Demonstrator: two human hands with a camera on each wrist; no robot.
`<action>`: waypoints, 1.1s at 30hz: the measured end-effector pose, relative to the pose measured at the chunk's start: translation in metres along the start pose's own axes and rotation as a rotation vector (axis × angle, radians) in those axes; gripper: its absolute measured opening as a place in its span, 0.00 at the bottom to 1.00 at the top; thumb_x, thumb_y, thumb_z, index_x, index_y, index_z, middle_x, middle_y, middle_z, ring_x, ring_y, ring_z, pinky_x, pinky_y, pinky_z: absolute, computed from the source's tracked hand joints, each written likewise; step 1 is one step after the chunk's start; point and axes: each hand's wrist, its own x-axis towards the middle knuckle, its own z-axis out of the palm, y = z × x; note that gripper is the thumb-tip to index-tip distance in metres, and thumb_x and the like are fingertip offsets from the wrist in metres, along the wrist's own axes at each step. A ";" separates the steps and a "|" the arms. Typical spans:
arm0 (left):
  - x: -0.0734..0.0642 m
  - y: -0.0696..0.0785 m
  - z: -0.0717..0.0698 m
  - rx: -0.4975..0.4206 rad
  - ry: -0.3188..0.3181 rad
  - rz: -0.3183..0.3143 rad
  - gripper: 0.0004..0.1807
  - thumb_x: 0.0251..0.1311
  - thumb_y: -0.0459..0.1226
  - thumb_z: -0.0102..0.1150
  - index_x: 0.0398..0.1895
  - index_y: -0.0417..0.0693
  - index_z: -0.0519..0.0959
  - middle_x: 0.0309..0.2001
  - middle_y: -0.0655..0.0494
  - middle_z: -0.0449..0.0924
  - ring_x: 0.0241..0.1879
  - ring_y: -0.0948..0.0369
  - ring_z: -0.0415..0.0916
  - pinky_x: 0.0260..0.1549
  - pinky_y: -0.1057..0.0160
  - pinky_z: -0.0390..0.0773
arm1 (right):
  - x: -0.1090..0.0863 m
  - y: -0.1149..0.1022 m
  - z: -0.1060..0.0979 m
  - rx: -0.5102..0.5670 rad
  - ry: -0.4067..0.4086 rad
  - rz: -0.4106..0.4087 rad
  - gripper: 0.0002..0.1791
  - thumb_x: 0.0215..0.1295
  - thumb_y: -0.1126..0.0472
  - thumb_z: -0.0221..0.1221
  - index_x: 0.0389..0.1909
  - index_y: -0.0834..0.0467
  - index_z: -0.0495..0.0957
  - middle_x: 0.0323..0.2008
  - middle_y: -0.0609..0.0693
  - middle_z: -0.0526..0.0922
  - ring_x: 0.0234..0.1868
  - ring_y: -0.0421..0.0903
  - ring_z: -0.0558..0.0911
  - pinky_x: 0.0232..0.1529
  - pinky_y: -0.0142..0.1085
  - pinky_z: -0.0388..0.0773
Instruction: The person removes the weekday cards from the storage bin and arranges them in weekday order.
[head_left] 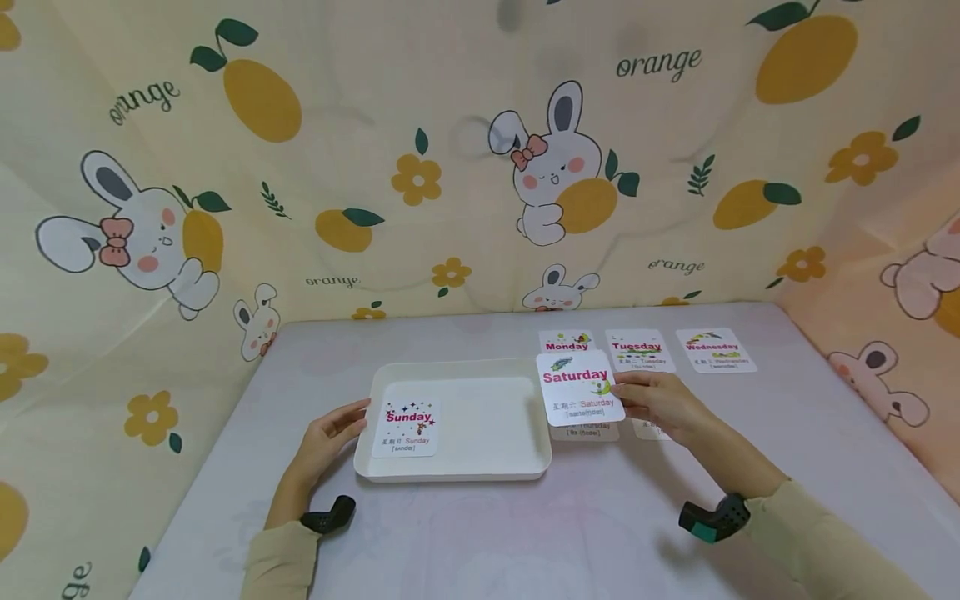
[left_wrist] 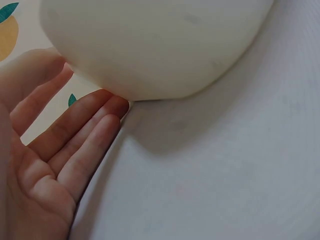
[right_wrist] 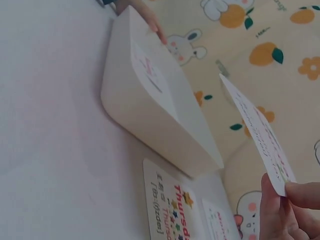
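Observation:
A white tray (head_left: 487, 429) stands on the table with the Sunday card (head_left: 406, 427) lying face up at its left end. My left hand (head_left: 322, 446) is at the tray's left side; in the left wrist view its fingertips (left_wrist: 117, 106) touch the tray's edge. My right hand (head_left: 667, 403) pinches the Saturday card (head_left: 576, 387) by its right edge, thumb on one face and fingers on the other. That card is raised and tilted in the right wrist view, beyond the tray's right end. In the head view it overlaps the Monday card (head_left: 566, 340) and the Thursday card (head_left: 588, 432).
The Tuesday card (head_left: 640, 350) and Wednesday card (head_left: 716, 350) lie at the back right of the table (head_left: 480, 533). Another card (head_left: 649, 431) shows partly under my right hand. A cloth (head_left: 450, 83) printed with rabbits and oranges hangs behind and at the sides.

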 end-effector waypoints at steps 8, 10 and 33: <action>0.000 0.001 0.001 0.003 -0.004 -0.003 0.27 0.64 0.46 0.59 0.65 0.48 0.72 0.63 0.43 0.74 0.46 0.85 0.72 0.49 0.84 0.70 | -0.001 0.004 -0.016 -0.031 0.003 0.013 0.33 0.70 0.54 0.55 0.66 0.73 0.61 0.35 0.33 0.81 0.37 0.33 0.82 0.41 0.26 0.81; 0.000 0.001 0.001 -0.002 -0.004 -0.003 0.27 0.64 0.46 0.59 0.65 0.47 0.72 0.63 0.42 0.74 0.46 0.85 0.72 0.49 0.84 0.70 | -0.001 0.005 -0.021 -0.023 -0.002 0.016 0.33 0.70 0.55 0.55 0.66 0.73 0.61 0.34 0.32 0.81 0.36 0.33 0.82 0.41 0.26 0.81; 0.000 0.001 0.001 0.002 0.004 -0.004 0.27 0.64 0.46 0.58 0.64 0.46 0.72 0.62 0.41 0.75 0.45 0.85 0.72 0.48 0.84 0.71 | 0.000 0.019 -0.080 0.072 0.000 0.097 0.05 0.68 0.57 0.57 0.42 0.45 0.79 0.32 0.31 0.83 0.37 0.33 0.82 0.42 0.27 0.81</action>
